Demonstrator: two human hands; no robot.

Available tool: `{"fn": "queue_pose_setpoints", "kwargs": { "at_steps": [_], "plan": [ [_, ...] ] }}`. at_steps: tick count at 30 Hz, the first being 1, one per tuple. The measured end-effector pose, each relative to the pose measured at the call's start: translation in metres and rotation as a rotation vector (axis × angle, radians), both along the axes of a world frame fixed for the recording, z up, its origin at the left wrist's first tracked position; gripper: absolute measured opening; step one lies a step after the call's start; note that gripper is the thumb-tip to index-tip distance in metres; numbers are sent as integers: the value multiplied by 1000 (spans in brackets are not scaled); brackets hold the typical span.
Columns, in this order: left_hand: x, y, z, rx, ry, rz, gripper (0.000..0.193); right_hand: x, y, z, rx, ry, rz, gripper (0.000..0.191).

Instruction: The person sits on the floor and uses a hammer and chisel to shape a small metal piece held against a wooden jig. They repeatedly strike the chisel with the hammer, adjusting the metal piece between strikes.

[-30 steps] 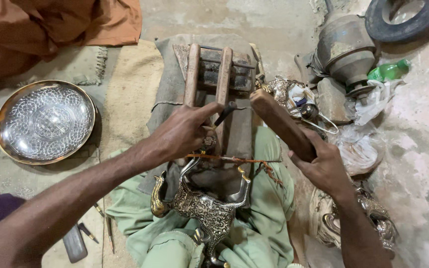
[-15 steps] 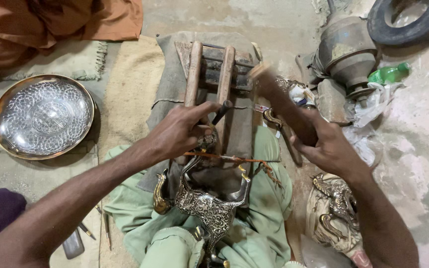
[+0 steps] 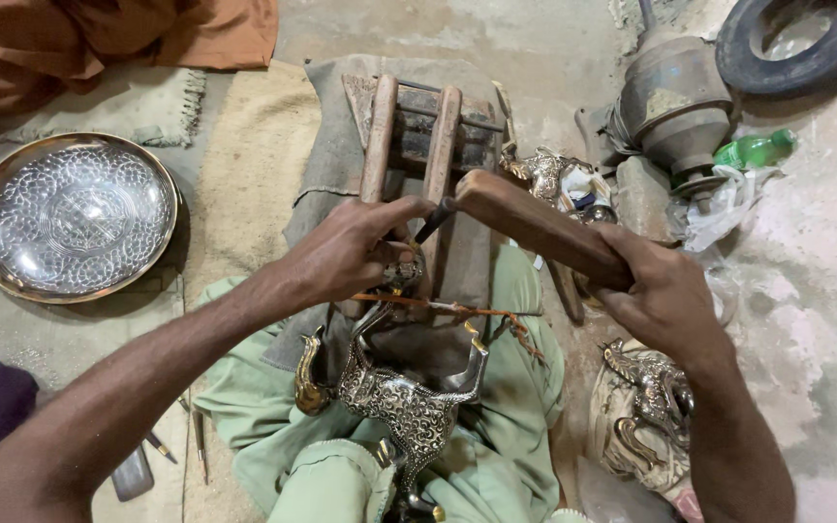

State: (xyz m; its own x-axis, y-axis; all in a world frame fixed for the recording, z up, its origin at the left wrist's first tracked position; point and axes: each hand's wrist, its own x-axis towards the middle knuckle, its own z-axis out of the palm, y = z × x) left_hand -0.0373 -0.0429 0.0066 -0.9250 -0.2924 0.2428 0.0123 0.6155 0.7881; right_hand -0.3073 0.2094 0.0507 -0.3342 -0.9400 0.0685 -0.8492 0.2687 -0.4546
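My left hand (image 3: 356, 254) pinches a thin dark chisel (image 3: 434, 221) whose tip rests on an ornate silver-and-brass metal ornament (image 3: 394, 397) lying across my lap. My right hand (image 3: 666, 295) grips a brown wooden mallet (image 3: 535, 225), and its head end sits right at the top of the chisel. The ornament leans against a wooden clamp block (image 3: 414, 145) with two upright slats. A thin reddish cord (image 3: 457, 310) runs across the ornament below my left hand.
An engraved round metal tray (image 3: 70, 218) lies at the left on a mat. Orange cloth (image 3: 99, 34) is at the top left. A metal vessel (image 3: 675, 102), a black tyre (image 3: 791, 44) and a green bottle (image 3: 753, 150) sit at the upper right. Another ornate metal piece (image 3: 646, 407) lies at the right.
The mallet in my right hand has swung leftward and down until its end meets the chisel top. My left hand has kept the chisel in place on the ornament.
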Motion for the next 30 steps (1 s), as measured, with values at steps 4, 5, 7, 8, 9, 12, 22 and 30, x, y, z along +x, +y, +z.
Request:
{"fn": "queue_pose_setpoints", "kwargs": {
  "at_steps": [4,5,7,8,9,12,22,30],
  "plan": [
    [-1,-1,1,13,-1,-25,55,1,-1,0,-23,-145,54,66],
    [-1,-2,2,7,0,-28,57,2,-1,0,-30,-56,51,65],
    [-1,-2,3,-6,-1,-38,61,3,-1,-1,-43,122,41,63],
    [-1,-2,4,-8,9,-48,61,4,-2,-3,13,40,-62,62],
    [-1,-3,5,-8,18,-58,61,6,-2,-6,70,-43,-166,62],
    [-2,-3,6,9,-32,-68,58,7,0,-9,-9,60,-60,62],
    [-5,-5,4,2,-61,-111,55,6,4,-26,-97,-206,-234,51],
    [-7,-6,9,-32,-67,-135,57,7,16,-36,-93,37,-51,56]
  ]
}}
